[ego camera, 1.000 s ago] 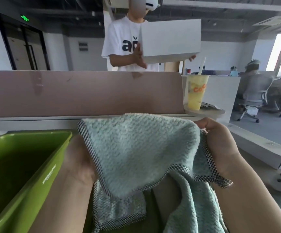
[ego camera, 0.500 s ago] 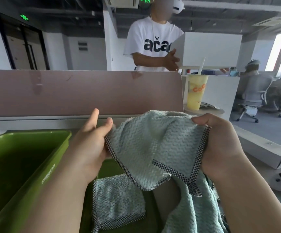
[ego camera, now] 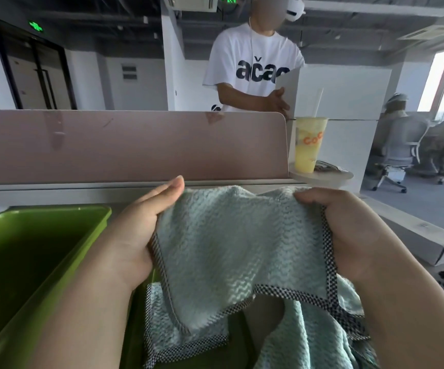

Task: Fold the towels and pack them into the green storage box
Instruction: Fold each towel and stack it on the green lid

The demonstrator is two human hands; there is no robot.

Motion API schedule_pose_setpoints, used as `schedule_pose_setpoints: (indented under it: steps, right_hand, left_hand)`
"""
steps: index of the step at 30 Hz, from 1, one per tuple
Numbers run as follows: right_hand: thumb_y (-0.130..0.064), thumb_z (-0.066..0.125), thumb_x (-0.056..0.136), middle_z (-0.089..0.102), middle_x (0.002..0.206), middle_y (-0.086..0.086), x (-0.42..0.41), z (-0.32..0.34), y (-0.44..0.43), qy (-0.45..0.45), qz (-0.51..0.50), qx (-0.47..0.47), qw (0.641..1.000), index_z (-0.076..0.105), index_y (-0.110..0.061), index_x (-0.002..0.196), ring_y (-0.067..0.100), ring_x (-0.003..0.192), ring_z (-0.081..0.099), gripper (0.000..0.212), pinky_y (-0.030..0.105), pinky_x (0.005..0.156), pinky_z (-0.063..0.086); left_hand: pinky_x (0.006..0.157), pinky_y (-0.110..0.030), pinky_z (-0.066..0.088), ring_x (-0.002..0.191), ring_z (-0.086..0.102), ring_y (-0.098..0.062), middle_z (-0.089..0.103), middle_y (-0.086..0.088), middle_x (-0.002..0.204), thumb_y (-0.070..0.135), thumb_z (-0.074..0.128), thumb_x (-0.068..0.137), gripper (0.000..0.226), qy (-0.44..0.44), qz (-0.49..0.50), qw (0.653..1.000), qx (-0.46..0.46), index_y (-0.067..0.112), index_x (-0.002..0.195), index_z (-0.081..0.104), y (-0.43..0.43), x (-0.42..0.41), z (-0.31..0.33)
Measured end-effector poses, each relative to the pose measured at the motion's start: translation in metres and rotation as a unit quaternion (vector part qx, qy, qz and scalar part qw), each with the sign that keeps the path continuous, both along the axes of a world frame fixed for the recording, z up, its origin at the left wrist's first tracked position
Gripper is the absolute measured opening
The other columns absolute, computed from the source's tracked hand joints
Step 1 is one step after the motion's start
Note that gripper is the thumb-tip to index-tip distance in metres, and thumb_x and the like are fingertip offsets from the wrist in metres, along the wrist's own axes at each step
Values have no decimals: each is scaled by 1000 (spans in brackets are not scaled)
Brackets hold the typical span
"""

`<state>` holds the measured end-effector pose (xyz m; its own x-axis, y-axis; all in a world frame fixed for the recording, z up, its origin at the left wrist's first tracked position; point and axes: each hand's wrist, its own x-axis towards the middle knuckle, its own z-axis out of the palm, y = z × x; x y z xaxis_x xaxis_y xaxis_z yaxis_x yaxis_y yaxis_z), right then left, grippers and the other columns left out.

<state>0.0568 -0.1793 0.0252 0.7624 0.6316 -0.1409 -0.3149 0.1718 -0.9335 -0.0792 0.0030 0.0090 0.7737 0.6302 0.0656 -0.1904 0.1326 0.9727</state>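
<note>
One long pink screen [ego camera: 130, 145] stands across the desk, past both hands. Next biggest is the green storage box [ego camera: 56, 209], just beside the left hand on its outer side. It is open on top, and I see no towel in the part that shows.

Between the hands hangs the light blue towel [ego camera: 237, 249], with a checked edge down each side. A second ago it lay draped over the left hand and hid it. Now it is pulled out flatter, and each hand has a top corner. That looks like a fold being lined up, so this towel is not ready for packing yet.

Below the hands a smaller towel piece [ego camera: 183, 339] lies flat on something green. More cloth hangs under the right wrist — I cannot tell if it is the same towel.

The left hand [ego camera: 141, 230] grips the left edge. The right hand [ego camera: 348, 235] is curled round the right corner. Smallest of all, a yellow drink cup [ego camera: 308, 145] sits well past the right hand.
</note>
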Motion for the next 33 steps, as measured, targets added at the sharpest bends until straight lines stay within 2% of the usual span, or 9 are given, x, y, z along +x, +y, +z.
schedule_pose_setpoints:
  steps: [4,8,13,18,20,22,25,29,33]
  right_hand:
    - [-17,57,85,68,89,13,0,2,-2,-7,4,20,1000,68,-4,110,25,66,63,30,33,61,53]
    - [-17,56,86,71,80,9,1,6,-8,-16,19,63,998,68,-8,98,21,60,65,19,27,54,55]
    - [-10,54,88,70,77,12,0,8,-11,-32,28,52,998,66,-3,104,21,55,67,22,29,49,57]
    - [-7,55,87,73,83,16,3,9,-15,-45,-2,41,998,67,1,103,23,57,69,22,31,49,57]
    - [-4,55,86,74,85,15,6,9,-17,-66,-12,42,997,67,4,105,23,60,70,24,29,50,57]
    - [-1,56,84,73,90,16,7,8,-18,-88,-30,35,995,65,7,108,22,64,70,26,28,52,58]
    - [5,60,81,74,89,13,9,7,-20,-97,-79,44,991,66,-5,109,18,60,70,31,25,48,55]
    - [6,61,82,71,60,0,10,4,-18,-145,-107,29,983,72,-12,87,12,51,65,22,18,46,52]
    - [5,66,78,73,69,-1,15,1,-20,-204,-125,7,971,74,-11,78,13,68,66,18,22,66,54]
  left_hand:
    - [83,-35,48,99,70,-22,70,-12,115,7,67,61,64,-21,-26,999,33,34,119,65,8,-6,-3]
    - [83,-35,50,96,68,-21,67,-14,116,0,58,86,49,-15,33,996,81,38,116,65,13,-4,-8]
    - [100,-51,45,112,60,-24,64,-2,119,35,52,93,36,79,148,943,288,62,117,48,22,-1,-19]
    - [94,-51,48,106,63,-26,68,-2,112,49,52,88,30,97,201,914,338,50,118,52,22,2,-20]
    - [91,-45,50,103,64,-22,68,3,110,45,58,89,26,75,233,909,336,42,114,58,23,1,-18]
    - [77,-39,53,88,66,-18,70,5,94,44,63,86,22,49,251,912,321,39,107,63,21,0,-16]
    - [60,-31,43,70,60,-16,64,9,71,41,69,82,15,16,285,906,313,32,94,68,17,-2,-13]
    - [67,-31,45,74,62,-16,69,9,74,43,72,78,13,-13,284,917,278,31,78,69,16,-4,-12]
    - [71,-24,43,80,62,-10,72,10,82,30,73,80,7,-21,256,932,254,32,74,70,18,-6,-10]
